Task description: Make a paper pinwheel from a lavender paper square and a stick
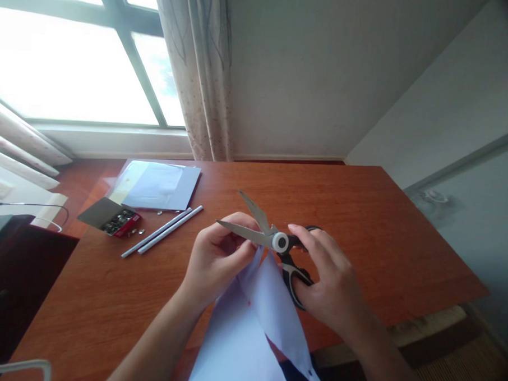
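My right hand grips the black handles of a pair of scissors, whose silver blades are spread apart and point left. A pale lilac sheet of paper rises from below toward the blades, split by a cut into two strips. My left hand pinches the left strip of the paper just under the lower blade, fingers closed on it. Both hands are above the near middle of a reddish wooden table.
At the table's far left lie a clear plastic sleeve holding pale sheets, two thin grey rods and a small open box of metal bits. A curtain and window stand behind. A dark cabinet is at left.
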`<state>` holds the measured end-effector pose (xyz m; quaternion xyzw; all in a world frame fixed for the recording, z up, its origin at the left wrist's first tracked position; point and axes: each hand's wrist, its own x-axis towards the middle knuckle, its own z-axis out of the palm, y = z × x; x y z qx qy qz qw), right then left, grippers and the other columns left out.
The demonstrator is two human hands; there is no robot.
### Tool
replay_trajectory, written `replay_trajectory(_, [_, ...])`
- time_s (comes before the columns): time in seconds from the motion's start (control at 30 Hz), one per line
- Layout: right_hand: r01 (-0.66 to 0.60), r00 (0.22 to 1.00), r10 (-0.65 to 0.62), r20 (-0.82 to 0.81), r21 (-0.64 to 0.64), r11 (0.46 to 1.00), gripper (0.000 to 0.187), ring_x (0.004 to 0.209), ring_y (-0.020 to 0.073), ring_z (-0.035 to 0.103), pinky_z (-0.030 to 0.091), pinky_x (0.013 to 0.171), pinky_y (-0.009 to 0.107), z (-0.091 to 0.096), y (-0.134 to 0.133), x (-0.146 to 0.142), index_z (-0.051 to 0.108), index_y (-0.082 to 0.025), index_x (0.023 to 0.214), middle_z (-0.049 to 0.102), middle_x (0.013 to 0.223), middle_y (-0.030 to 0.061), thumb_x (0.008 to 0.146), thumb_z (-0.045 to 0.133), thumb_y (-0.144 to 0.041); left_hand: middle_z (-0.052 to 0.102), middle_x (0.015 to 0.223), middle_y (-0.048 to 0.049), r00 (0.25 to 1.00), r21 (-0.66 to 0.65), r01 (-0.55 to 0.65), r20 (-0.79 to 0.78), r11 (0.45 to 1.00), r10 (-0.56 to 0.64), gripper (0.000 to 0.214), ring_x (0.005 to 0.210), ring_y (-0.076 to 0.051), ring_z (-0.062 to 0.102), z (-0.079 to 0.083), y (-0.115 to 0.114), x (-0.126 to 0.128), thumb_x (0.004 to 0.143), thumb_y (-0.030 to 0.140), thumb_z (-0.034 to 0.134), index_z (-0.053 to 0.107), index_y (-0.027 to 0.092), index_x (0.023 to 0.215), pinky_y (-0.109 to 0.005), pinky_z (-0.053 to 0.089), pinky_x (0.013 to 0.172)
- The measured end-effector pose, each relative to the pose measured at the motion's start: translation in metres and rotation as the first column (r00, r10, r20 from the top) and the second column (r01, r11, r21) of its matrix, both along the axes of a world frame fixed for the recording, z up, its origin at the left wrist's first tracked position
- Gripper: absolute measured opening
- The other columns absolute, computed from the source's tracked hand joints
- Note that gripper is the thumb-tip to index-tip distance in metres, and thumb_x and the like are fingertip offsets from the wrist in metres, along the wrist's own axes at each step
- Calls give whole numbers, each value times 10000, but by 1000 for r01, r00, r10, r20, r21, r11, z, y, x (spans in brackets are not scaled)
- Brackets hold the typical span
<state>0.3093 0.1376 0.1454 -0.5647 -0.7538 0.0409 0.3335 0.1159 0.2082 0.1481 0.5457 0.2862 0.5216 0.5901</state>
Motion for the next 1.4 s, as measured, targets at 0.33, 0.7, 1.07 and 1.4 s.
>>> replay_trajectory(0.33, [-14, 1000, 14, 8, 13, 1000, 609, 1026, 296, 637, 553, 906, 448, -1, 0, 2, 489, -178, 1425, 671, 1105, 124, 832, 610, -105, 687, 784, -18, 1000, 1, -8, -20, 1000, 8, 58, 684, -102, 597, 2, -1, 0, 821, 105, 713, 728, 158, 802, -186, 474, 619])
replay_trajectory(0.7, [-27, 1000, 27, 17, 19, 999, 602, 1027, 271, 670, 573, 919, 425, 0, 2, 5, 500, -226, 1426, 694, 1097, 101, 852, 590, -69, 720, 765, -41, 1000, -31, -9, 23, 999, 9, 43, 701, -147, 660, 4, -1, 3, 793, 159, 781, 745, 156, 769, -224, 537, 653])
replay_trajectory(1.07, [30, 939, -100, -329, -212, 977, 431, 975, 216, 707, 584, 826, 318, 6, 5, 7, 631, -252, 1291, 716, 1216, 83, 871, 723, -282, 684, 799, -49, 999, -83, -49, -4, 995, 49, 106, 725, -133, 611, 2, -1, 1, 804, 227, 798, 724, 154, 782, -211, 508, 633])
replay_trajectory(1.4, [-324, 513, -174, -840, -377, 867, 428, 642, 140, 606, 516, 569, 253, 26, 9, 3, 637, -212, 1141, 686, 834, 32, 848, 734, -508, 676, 831, -48, 995, -103, -94, -53, 990, 89, 101, 740, -135, 609, 3, -3, 3, 810, 217, 785, 701, 162, 811, -211, 511, 642])
